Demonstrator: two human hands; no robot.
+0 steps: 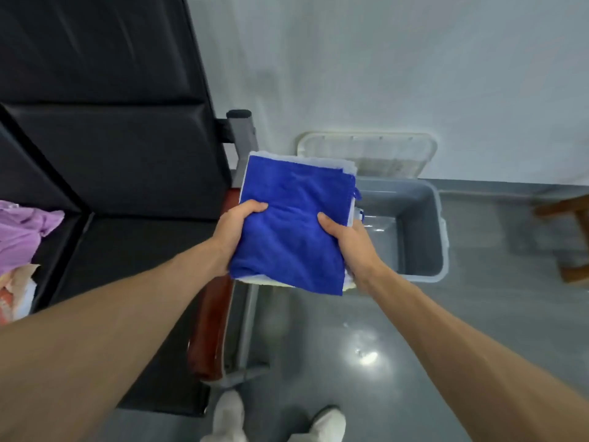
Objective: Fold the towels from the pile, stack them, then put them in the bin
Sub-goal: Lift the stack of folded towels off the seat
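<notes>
Black padded worktop, at left, carried a heap of purple and other cloths at its far left edge. Glossy grey floor bore an open grey bin near the worktop's metal frame, and a wooden stool farther right.

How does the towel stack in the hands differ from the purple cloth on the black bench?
The stack of towels is folded flat with blue on top; the purple cloth lies crumpled. The stack is gripped in the air by the left hand and right hand; the purple cloth rests on the black bench. Both are fabric.
</notes>
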